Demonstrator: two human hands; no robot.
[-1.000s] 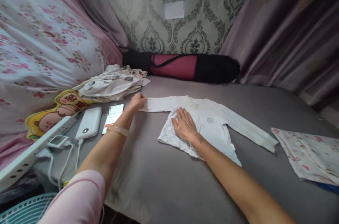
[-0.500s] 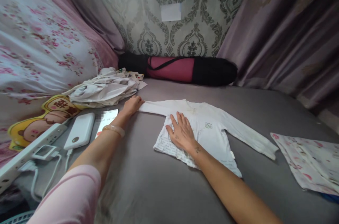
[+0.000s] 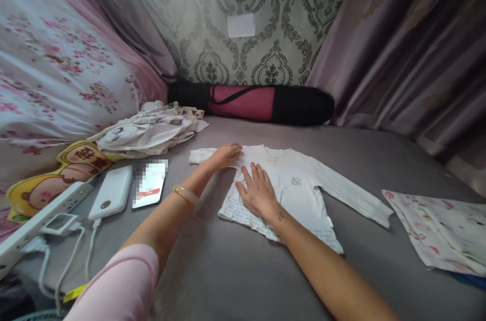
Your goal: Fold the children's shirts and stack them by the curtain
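The right hand (image 3: 258, 194) is lying palm down on the white shirt (image 3: 304, 204), its fingers spreading wide with clear gaps between them and the thumb standing off to the side. Those fingers are pressing flat on the chest, left of the small green motif (image 3: 296, 181), and they are gripping nothing. The left hand (image 3: 227, 156) is resting over the upper part of the shirt's left-lying sleeve (image 3: 203, 154), near the shoulder. Its fingers are stretching toward the collar, bending slightly and keeping close together; the thumb is hiding from view, so whether they are pinching any cloth I cannot tell. Beyond that hand, the end of the same sleeve is lying free on the grey sheet (image 3: 228, 270).

The shirt itself is lying spread out in the middle of the sheet, its collar pointing away from the person and its lettered hem facing near. The other sleeve (image 3: 351, 197) is slanting out to the right, its cuff ending just beside a folded floral cloth (image 3: 436, 230). To the left of the left forearm, a phone (image 3: 150, 187) is lying beside a white power bank (image 3: 112, 192). Behind them a heap of pale clothes (image 3: 148, 131) is sitting, and a black and maroon bag (image 3: 243, 103) is stretching along the wall.
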